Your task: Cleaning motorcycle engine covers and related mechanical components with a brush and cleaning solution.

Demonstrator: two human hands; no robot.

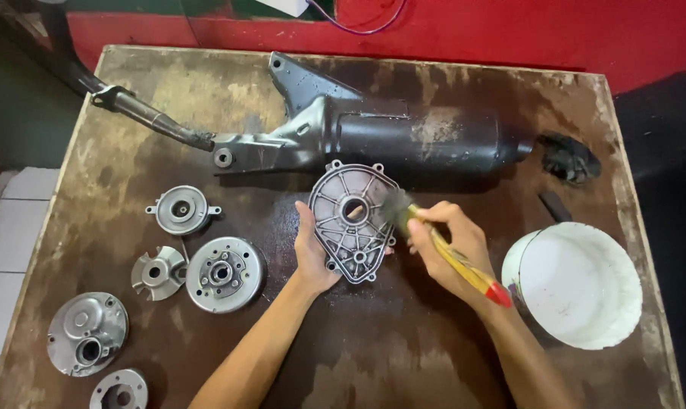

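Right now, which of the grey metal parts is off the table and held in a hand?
The ribbed cover, held up by the left hand while the right hand brushes it; the five round parts to its left all lie flat on the table.

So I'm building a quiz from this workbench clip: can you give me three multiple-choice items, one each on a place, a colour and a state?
1. Where does the white bucket stand on the table?
A. right side
B. far left corner
C. on top of the muffler

2. What colour is the brush handle?
A. blue
B. yellow with a red end
C. black

3. How is the ribbed metal cover placed?
A. flat among the small parts
B. inside the bucket
C. held up in the left hand

Answers: 1 A, the bucket sits by the right forearm. 2 B, the handle in the right hand is yellow, tipped red. 3 C, the left hand grips its edge while the bristles touch it.
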